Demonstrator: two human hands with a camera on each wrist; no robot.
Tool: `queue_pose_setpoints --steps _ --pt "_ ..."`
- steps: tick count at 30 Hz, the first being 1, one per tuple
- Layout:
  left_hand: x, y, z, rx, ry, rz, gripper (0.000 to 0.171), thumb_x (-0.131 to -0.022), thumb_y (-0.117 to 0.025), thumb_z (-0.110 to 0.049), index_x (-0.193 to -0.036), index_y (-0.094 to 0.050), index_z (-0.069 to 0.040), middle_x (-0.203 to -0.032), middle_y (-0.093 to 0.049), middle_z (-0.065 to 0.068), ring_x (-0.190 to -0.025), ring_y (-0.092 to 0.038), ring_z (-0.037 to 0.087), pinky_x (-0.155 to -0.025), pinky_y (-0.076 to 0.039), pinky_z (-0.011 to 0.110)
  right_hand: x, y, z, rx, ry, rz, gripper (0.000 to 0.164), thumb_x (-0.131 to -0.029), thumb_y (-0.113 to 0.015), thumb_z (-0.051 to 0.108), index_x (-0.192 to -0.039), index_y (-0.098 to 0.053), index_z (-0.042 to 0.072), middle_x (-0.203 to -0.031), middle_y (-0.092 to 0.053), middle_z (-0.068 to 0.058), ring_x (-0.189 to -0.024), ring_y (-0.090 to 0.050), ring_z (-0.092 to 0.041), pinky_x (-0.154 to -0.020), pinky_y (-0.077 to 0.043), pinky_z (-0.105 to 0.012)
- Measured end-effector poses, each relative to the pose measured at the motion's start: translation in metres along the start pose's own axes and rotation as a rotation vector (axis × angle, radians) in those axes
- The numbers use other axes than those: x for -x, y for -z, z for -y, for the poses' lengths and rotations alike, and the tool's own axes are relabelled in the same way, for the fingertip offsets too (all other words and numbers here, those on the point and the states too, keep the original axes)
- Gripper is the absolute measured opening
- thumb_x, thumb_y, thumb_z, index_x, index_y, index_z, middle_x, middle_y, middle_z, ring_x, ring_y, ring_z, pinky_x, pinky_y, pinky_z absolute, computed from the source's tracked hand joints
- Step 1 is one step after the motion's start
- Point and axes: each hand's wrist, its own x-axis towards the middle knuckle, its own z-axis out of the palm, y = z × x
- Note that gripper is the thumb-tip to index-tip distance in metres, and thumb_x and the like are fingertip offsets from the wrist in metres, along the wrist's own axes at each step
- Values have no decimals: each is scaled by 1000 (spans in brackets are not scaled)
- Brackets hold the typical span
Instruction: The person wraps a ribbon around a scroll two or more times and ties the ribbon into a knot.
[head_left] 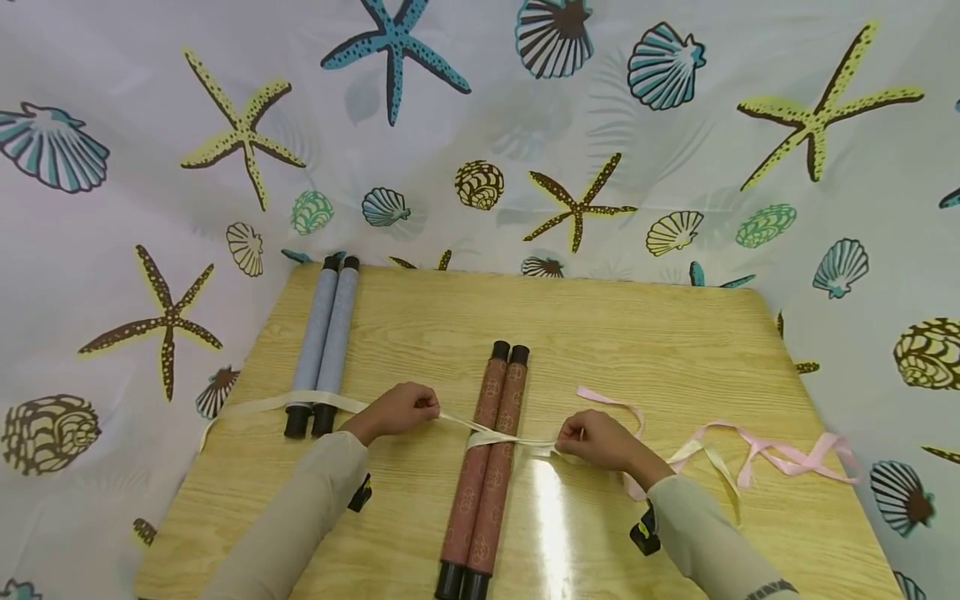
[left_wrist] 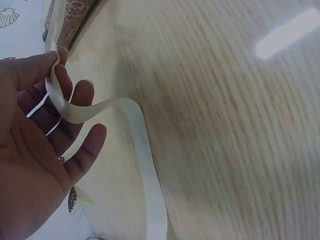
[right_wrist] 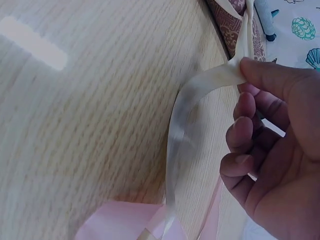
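Two brown-red patterned scrolls (head_left: 489, 475) with black end knobs lie side by side on the table. A cream ribbon (head_left: 486, 437) is looped around both near their middle. On the left of the pair, my left hand (head_left: 397, 410) pinches one part of the ribbon between thumb and index finger; its other fingers are spread loosely in the left wrist view. To the right, my right hand (head_left: 596, 439) pinches another part between thumb and index finger, with a tail of cream ribbon (right_wrist: 182, 115) hanging down. Between the hands the ribbon is stretched across the scrolls.
Two blue-grey scrolls (head_left: 324, 337) with black knobs lie at the left, with cream ribbon (head_left: 300, 397) across their near ends. Pink ribbon (head_left: 787, 454) lies in loose curls at the right. A patterned sheet (head_left: 450, 225) hangs behind the wooden table (head_left: 637, 325).
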Motion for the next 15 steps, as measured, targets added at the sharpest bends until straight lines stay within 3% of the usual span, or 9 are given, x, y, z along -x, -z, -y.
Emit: queue_pose_setpoints --steps 7,15 --pt "9 3 11 8 -1 -3 18 -101 -57 -12 -89 -66 -1 -78 -61 7 -62 -41 11 -63 -37 26 4 2 -4 -38 32 37 15 -96 -66 21 -88 -70 9 -79 -65 0 -61 -44 0 -57 -42 -21" --pt "21 11 19 -31 32 6 19 -99 -59 -12 -91 -72 -2 -86 -70 10 -65 -45 10 -64 -40 27 8 1 -4 -110 69 71 17 -97 -66 19 -88 -68 5 -76 -63 -3 -59 -41 2 -56 -38 -20"
